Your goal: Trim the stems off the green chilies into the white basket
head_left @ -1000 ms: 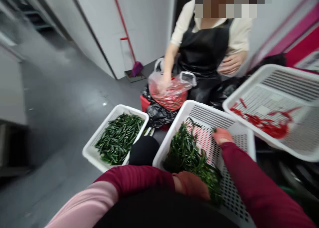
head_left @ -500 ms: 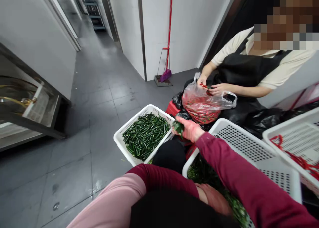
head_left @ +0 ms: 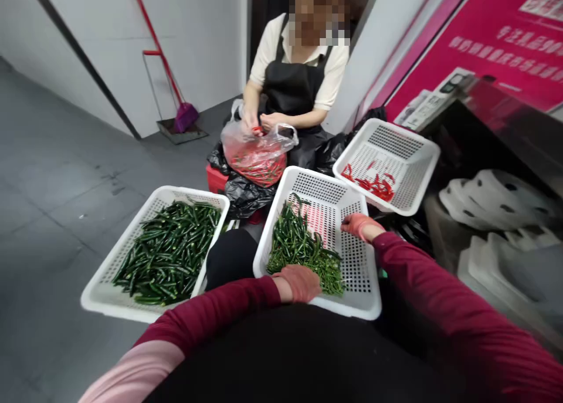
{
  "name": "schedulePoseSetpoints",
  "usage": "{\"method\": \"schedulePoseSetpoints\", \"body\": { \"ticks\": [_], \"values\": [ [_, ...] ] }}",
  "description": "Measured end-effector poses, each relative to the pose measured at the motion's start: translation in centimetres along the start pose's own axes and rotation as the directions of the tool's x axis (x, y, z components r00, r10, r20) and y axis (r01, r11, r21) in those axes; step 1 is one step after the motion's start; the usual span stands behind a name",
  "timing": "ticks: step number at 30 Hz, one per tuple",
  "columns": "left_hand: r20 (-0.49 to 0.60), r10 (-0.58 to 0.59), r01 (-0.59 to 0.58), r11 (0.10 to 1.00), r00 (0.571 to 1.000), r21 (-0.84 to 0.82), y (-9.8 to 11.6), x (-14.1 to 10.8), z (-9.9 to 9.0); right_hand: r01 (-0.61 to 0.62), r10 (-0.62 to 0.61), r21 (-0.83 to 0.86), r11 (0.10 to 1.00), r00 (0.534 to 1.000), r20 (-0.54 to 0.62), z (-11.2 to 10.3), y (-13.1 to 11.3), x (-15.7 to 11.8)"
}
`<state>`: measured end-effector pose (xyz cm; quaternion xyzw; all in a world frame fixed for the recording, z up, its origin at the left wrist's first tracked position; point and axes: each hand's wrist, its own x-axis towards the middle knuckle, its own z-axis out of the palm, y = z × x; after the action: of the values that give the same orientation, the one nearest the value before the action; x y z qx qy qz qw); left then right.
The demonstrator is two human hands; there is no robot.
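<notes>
The middle white perforated basket (head_left: 352,300) stands in front of me, with a heap of green chillies (head_left: 303,239) in its left and near part. Stem ends face toward me. My left hand (head_left: 299,283) is over the near edge of this heap, back of the hand up; its fingertips are blurred and partly hidden, so its grip does not show. At the basket's right wall, my right hand (head_left: 358,226) reaches inward, fingers loosely curved and nothing visible in them. To the left, another white basket (head_left: 99,297) holds many dark green chillies (head_left: 169,250).
A co-worker (head_left: 294,86) sits opposite, hands at a clear plastic bag (head_left: 259,156) of red chillies. A third white basket (head_left: 422,151) holds some red chillies (head_left: 378,187). A dustpan (head_left: 182,134) and purple broom (head_left: 185,117) stand by the wall. White plastic containers (head_left: 497,200) are at right.
The view has turned right. My right hand, which held green chillies beside the left basket, has let them go and moved to the middle basket. My left hand stays at the middle basket.
</notes>
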<state>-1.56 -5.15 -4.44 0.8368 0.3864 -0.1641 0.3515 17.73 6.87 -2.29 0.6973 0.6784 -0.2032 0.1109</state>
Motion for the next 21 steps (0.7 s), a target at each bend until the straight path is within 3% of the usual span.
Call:
{"method": "schedulePoseSetpoints", "body": {
  "ticks": [2,6,9,13,18,21],
  "values": [
    [-0.021,0.022,-0.02,0.997,1.0,0.08,0.1,-0.2,-0.2,-0.01,0.01,-0.003,1.0,0.997,0.074,2.6,1.8,-0.4],
    [-0.079,0.088,-0.079,0.991,0.993,0.112,0.1,-0.1,0.1,0.074,-0.071,-0.015,0.997,0.986,0.152,7.1,0.5,-0.6],
    [-0.146,0.023,-0.046,0.986,0.989,-0.157,-0.4,0.4,0.1,0.119,-0.116,-0.02,0.993,0.985,0.129,7.1,0.4,-0.8],
    [-0.168,-0.147,0.036,0.845,0.975,-0.534,-0.8,1.3,0.3,0.127,-0.13,0.04,0.991,0.987,0.096,5.2,2.2,-3.2],
    [-0.148,-0.141,0.0,0.724,0.979,-0.69,-0.1,2.1,0.8,0.2,-0.276,0.42,0.885,0.952,0.13,6.6,2.1,-9.0],
    [-0.165,-0.171,-0.012,0.657,0.971,-0.754,0.6,1.9,0.6,0.197,-0.279,0.568,0.799,0.958,0.061,8.2,1.2,-11.4]
  ]
}}
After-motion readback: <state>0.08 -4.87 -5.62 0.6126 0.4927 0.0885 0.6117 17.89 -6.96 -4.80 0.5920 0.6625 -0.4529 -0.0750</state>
